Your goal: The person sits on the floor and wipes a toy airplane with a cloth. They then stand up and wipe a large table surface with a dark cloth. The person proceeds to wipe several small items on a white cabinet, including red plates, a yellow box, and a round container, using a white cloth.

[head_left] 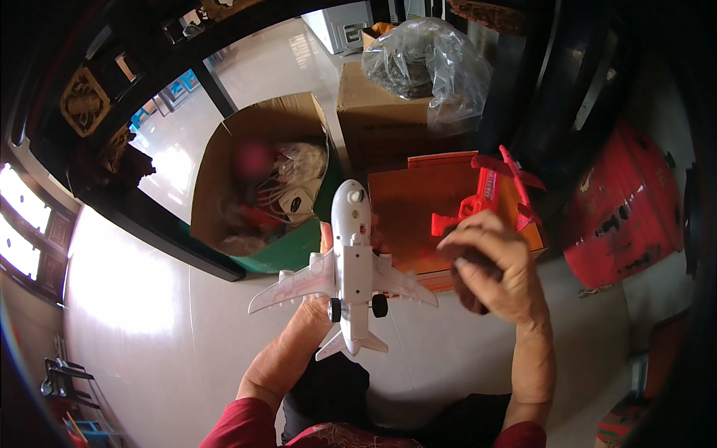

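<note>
A white toy airplane [352, 272] is in my left hand [317, 306], its belly with two black wheels turned up and its nose pointing away from me. The plane's body and wing hide most of that hand. My right hand [504, 265] is closed around a dark reddish-brown, soft-looking piece, perhaps a cloth [470, 290]; it is apart from the plane. Just beyond the right hand, a red toy gun [478, 196] lies on a flat orange box [407, 198].
Left of the plane stands an open green-sided carton [287, 250] with cables and plastic bags inside. Behind the orange box is a brown cardboard box [366, 101] topped by a clear plastic bag [455, 75]. A worn red container [624, 209] stands at the right; dark furniture posts frame the scene.
</note>
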The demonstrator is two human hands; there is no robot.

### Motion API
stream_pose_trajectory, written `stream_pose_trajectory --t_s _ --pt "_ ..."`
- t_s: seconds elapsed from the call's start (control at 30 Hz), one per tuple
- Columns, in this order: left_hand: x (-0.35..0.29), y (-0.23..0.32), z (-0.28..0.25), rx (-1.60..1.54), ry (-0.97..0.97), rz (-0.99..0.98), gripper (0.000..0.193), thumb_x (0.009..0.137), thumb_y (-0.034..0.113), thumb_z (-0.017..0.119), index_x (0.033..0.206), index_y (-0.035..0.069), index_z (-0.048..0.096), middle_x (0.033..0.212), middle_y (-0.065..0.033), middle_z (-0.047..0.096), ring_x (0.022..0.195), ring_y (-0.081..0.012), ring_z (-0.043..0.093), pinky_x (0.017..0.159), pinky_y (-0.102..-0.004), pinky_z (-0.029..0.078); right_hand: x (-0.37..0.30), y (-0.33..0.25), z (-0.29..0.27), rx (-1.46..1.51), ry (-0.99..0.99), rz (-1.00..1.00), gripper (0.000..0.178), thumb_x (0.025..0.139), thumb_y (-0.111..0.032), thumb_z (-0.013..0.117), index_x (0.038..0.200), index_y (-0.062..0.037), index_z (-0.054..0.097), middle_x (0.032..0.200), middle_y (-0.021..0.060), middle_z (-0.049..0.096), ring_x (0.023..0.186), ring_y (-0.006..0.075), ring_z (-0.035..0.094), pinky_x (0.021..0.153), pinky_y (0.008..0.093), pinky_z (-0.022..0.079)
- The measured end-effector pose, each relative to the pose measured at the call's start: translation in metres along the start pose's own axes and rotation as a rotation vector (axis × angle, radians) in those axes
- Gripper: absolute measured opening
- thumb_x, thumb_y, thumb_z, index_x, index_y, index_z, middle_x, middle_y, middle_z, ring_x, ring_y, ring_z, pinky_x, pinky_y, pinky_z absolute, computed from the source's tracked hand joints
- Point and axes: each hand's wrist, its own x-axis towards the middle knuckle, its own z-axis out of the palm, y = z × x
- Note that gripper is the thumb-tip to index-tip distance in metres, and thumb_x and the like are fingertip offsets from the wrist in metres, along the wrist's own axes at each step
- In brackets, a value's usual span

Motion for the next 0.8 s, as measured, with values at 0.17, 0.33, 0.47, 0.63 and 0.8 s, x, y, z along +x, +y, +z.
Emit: stream_pose_trajectory --t_s 0.17,0.33,0.47,0.63,0.8 --pt "0.003 0.002 0.010 -0.006 0.034 0.070 0.074 0.084 0.068 0.049 0.125 0.007 0.046 0.095 -0.0051 0.052 0.095 -0.0208 0.053 0.089 -0.0373 0.048 -0.008 -0.001 0.046 -0.302 -0.152 -0.276 0.028 0.065 -0.002 0.072 0.093 -0.0038 0.066 0.093 0.0077 0.056 0.081 0.0239 0.056 0.070 0.0333 0.050" --pt "0.001 0.003 0.009 0.067 0.016 0.097 0.072 0.086 0.066 0.048 0.126 0.007 0.045 0.097 -0.0044 0.052 0.094 -0.0193 0.053 0.090 -0.0379 0.048 -0.017 0.011 0.051 -0.651 -0.303 -0.335 0.013 0.070 -0.007 0.065 0.081 -0.0022 0.066 0.086 0.0081 0.054 0.080 0.0228 0.055 0.070 0.0310 0.050" --pt "-0.003 0.009 0.013 0.091 0.186 0.169 0.071 0.084 0.068 0.050 0.121 0.008 0.051 0.089 -0.0044 0.053 0.087 -0.0215 0.053 0.084 -0.0398 0.047 -0.010 0.002 0.016 -0.314 -0.278 -0.105 0.021 0.068 -0.005 0.073 0.088 -0.0055 0.066 0.088 0.0064 0.055 0.083 0.0235 0.058 0.064 0.0348 0.052" --pt "0.000 0.012 -0.002 0.034 -0.036 0.171 0.074 0.086 0.068 0.045 0.129 0.007 0.046 0.098 -0.0073 0.055 0.094 -0.0229 0.057 0.087 -0.0431 0.050 -0.008 0.014 0.037 -0.321 -0.192 -0.117 0.033 0.066 0.001 0.072 0.097 -0.0043 0.064 0.088 0.0067 0.055 0.080 0.0248 0.056 0.068 0.0356 0.052" --pt "-0.001 0.014 0.000 0.052 0.060 0.177 0.073 0.085 0.069 0.046 0.128 0.009 0.048 0.099 -0.0062 0.058 0.092 -0.0234 0.059 0.086 -0.0425 0.051 -0.015 0.023 0.025 -0.525 -0.330 0.021 0.029 0.064 0.004 0.073 0.090 -0.0032 0.062 0.084 0.0080 0.058 0.080 0.0267 0.059 0.064 0.0385 0.049"
